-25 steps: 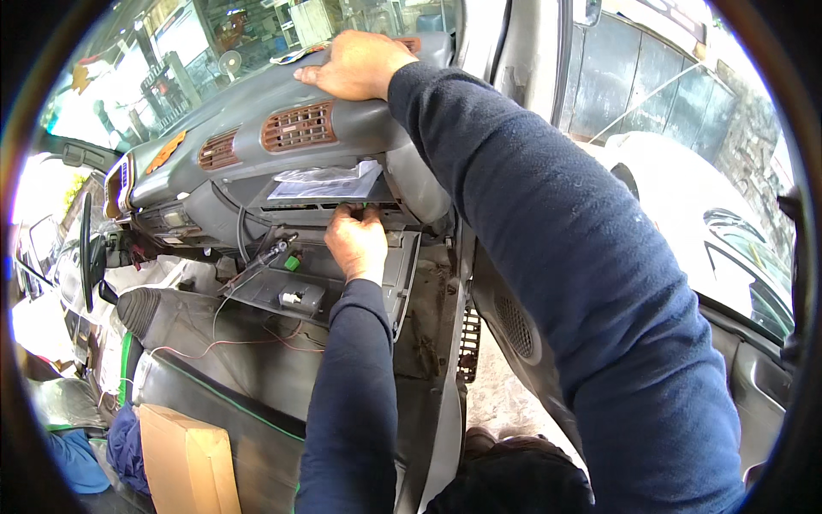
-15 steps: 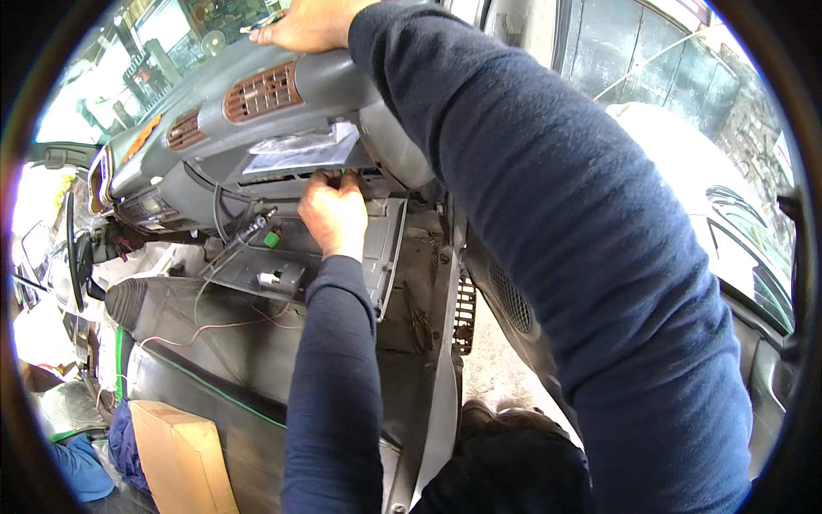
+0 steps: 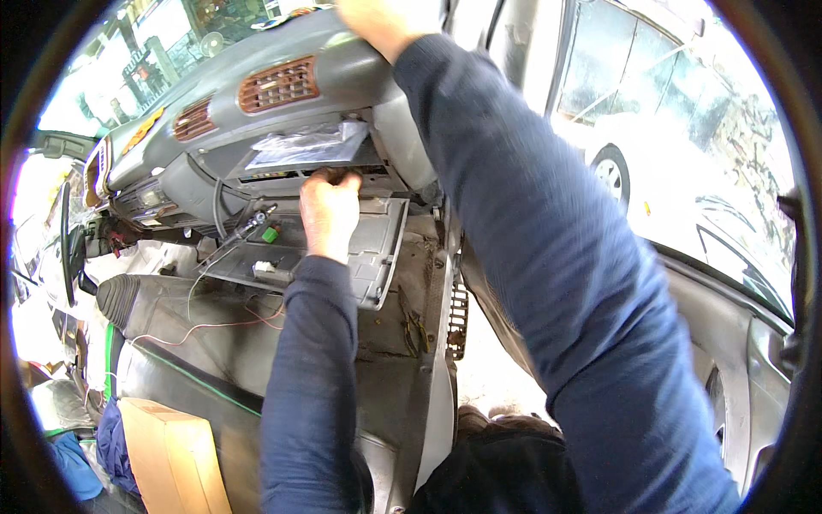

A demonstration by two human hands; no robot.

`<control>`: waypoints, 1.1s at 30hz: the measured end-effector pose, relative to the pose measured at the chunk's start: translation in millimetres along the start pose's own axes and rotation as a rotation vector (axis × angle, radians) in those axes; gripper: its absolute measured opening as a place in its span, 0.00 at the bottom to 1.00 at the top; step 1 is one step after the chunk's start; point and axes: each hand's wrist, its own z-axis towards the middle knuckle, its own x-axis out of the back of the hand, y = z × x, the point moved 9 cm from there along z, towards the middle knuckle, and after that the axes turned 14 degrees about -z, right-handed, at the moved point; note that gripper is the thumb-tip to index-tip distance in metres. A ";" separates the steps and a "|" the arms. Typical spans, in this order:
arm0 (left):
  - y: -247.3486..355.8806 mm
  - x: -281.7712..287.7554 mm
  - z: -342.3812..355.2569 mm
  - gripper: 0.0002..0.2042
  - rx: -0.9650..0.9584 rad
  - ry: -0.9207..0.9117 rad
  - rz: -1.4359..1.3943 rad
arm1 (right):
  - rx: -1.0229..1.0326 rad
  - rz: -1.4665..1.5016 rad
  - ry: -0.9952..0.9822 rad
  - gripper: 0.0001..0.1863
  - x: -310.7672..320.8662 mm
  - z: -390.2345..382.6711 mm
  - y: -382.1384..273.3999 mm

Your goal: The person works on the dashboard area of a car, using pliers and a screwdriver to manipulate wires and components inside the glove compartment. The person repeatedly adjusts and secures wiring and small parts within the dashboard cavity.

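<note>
Under dash [image 3: 351, 70], L hand [image 3: 330, 210]: fingers curled, tips at slot [image 3: 274, 176], hold unclear. R hand [image 3: 385, 24]: fingers cut off, can't tell. Brown vents [image 3: 278, 84], qty 2; box [image 3: 175, 450], qty 1.

A cardboard box [image 3: 171, 450] sits at eight o'clock beside a dark seat [image 3: 193, 398] with green piping, bundled dark-blue cloth [image 3: 113, 441] at its left. At nine, a steering wheel [image 3: 66, 248]. Through the windshield [image 3: 120, 90], a fan [image 3: 211, 44] shows between ten and eleven; outside, a white car [image 3: 659, 184] stands between two and three.
</note>
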 end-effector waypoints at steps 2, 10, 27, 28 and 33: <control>5.1 13.9 -2.1 0.19 0.046 -0.213 -0.064 | 0.104 -0.150 0.288 0.14 54.4 -47.0 -2.6; 0.0 108.7 7.5 0.15 0.087 -0.248 -0.167 | -0.697 -0.522 -0.664 0.18 50.4 -454.7 186.2; -31.6 91.1 17.1 0.16 0.095 -0.265 -0.193 | -0.310 -0.497 -1.448 0.20 -25.0 -618.0 201.5; -32.5 87.2 16.2 0.15 0.098 -0.293 -0.170 | -0.620 -0.256 -1.480 0.15 -6.1 -616.7 195.0; -31.2 69.5 18.7 0.14 0.113 -0.457 -0.054 | -1.374 0.565 -1.430 0.25 107.1 -533.0 69.4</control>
